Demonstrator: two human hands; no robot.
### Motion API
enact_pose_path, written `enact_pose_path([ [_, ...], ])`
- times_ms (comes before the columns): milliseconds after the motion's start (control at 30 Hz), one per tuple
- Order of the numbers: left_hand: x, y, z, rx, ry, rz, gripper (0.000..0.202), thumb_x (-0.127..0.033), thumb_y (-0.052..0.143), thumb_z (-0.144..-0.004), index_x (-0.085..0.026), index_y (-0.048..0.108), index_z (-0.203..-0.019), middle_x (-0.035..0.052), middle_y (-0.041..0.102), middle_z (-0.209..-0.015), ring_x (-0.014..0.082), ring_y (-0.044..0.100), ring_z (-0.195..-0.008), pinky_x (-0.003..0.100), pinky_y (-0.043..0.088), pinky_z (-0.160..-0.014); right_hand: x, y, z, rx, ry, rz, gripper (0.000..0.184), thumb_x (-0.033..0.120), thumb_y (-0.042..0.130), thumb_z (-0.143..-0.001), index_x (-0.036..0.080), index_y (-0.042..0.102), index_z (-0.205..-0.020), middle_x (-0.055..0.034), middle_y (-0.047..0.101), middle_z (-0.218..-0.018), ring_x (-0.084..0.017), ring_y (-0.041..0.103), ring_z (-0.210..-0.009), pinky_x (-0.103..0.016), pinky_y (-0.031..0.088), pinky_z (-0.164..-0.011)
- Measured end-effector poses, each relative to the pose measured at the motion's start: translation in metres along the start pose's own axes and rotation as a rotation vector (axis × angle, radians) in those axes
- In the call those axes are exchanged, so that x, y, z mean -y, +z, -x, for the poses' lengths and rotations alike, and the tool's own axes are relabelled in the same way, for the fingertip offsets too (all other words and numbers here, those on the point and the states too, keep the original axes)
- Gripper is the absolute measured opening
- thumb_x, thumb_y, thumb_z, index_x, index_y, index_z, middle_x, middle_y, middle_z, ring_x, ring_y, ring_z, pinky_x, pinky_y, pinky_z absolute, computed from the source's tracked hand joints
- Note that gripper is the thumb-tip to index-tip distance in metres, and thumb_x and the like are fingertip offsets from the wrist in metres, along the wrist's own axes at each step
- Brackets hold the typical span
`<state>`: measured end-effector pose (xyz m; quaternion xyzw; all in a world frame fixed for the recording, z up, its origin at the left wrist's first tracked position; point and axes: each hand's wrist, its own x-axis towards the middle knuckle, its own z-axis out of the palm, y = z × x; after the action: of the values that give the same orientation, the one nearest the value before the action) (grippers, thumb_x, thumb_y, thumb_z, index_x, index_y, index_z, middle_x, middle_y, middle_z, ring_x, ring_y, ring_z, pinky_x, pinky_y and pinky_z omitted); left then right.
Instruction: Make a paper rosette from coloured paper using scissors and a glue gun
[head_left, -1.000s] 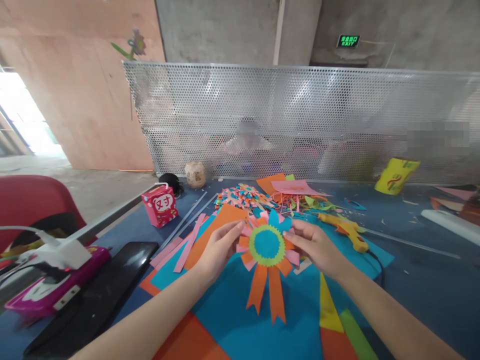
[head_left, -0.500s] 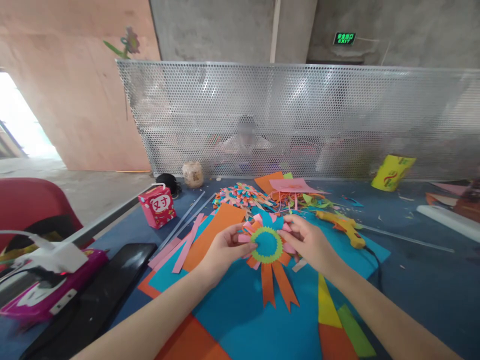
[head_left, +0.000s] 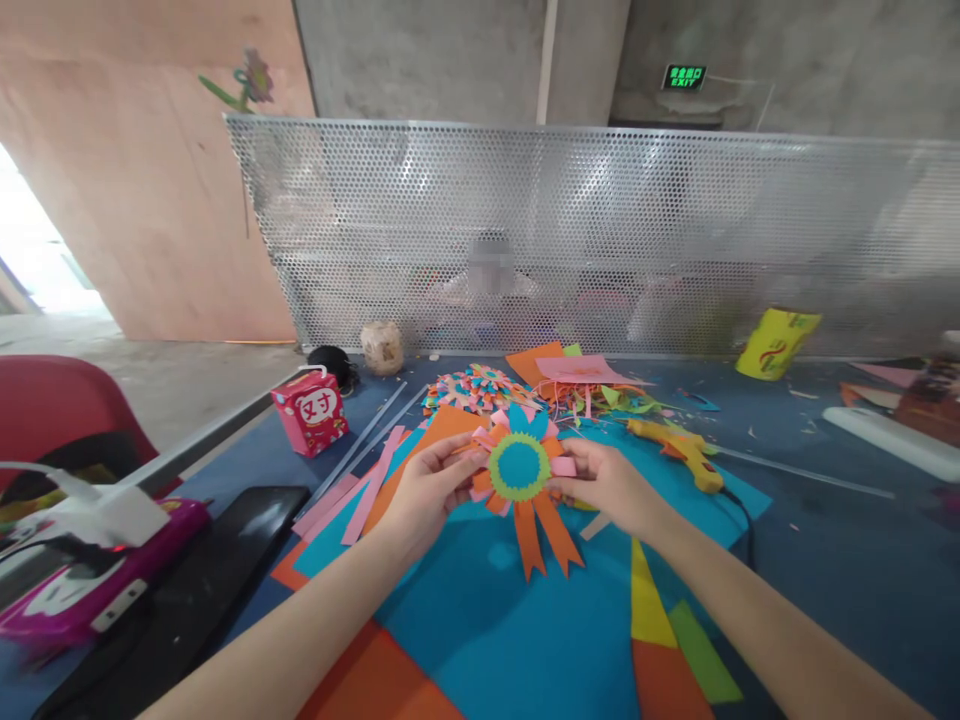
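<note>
Between my two hands is a felt rosette (head_left: pixel 519 465), held up over a large blue felt sheet (head_left: pixel 517 620). It has a blue centre, a green scalloped ring, pink and orange loops, a blue piece on top and two orange notched tails below. My left hand (head_left: pixel 435 485) pinches its left edge with thumb and fingers. On the other side my right hand (head_left: pixel 604 482) grips a pink loop at the right edge. Behind the rosette lies a pile of similar multicoloured felt pieces (head_left: pixel 480 388). Pink felt strips (head_left: pixel 373 485) and an orange sheet lie left of my hands.
A yellow glue gun (head_left: pixel 679 447) with a black cord lies to the right. At left are a red carton (head_left: pixel 311 412), a black tray-like object (head_left: pixel 172 600) and a purple power strip (head_left: pixel 97 590). A perforated metal screen (head_left: pixel 390 220) borders the back, with a person behind it.
The rosette has moved slightly up and left, and its face is turned more squarely to me. My right fingers have shifted down along its right edge. The view has swung slightly right.
</note>
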<state>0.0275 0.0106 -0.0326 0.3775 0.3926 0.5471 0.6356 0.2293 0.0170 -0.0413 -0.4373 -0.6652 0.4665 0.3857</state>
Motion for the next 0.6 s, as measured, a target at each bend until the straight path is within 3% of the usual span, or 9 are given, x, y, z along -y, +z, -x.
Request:
enact_pose_path([
  [267, -0.0026, -0.0016, -0.0018, 0.019, 0.039, 0.037, 0.034, -0.02, 0.078, -0.055, -0.011, 0.065, -0.085, 0.005, 0.068, -0.07, 0.0138, 0.063, -0.061, 0.023, 0.052, -0.054, 0.0058, 0.0014, 0.0027, 0.009, -0.003, -0.057, 0.024, 0.032, 0.065, -0.068, 0.018, 0.054, -0.084, 0.0002, 0.064, -0.076, -0.015, 0.061, -0.069, -0.025, 0.047, -0.058],
  [433, 0.0003, -0.0021, -0.0024, 0.024, 0.026, 0.014, 0.04, -0.021, 0.078, -0.054, -0.011, 0.064, -0.09, 0.0052, 0.068, -0.071, 0.0146, 0.062, -0.06, 0.025, 0.053, -0.054, 0.0078, 0.0032, 0.0027, -0.008, 0.02, -0.147, 0.023, 0.031, 0.066, -0.065, 0.017, 0.055, -0.081, 0.0025, 0.062, -0.071, -0.011, 0.057, -0.059, -0.025, 0.049, -0.053],
  [600, 0.0035, -0.0016, -0.0029, 0.065, 0.074, 0.006, 0.049, -0.022, 0.078, -0.055, -0.013, 0.063, -0.1, 0.0064, 0.07, -0.081, 0.0177, 0.064, -0.073, 0.027, 0.052, -0.064, 0.0083, 0.0029, 0.0019, -0.084, -0.03, -0.118, 0.021, 0.029, 0.065, -0.064, 0.017, 0.053, -0.076, 0.0036, 0.059, -0.066, -0.01, 0.053, -0.054, -0.023, 0.048, -0.047],
])
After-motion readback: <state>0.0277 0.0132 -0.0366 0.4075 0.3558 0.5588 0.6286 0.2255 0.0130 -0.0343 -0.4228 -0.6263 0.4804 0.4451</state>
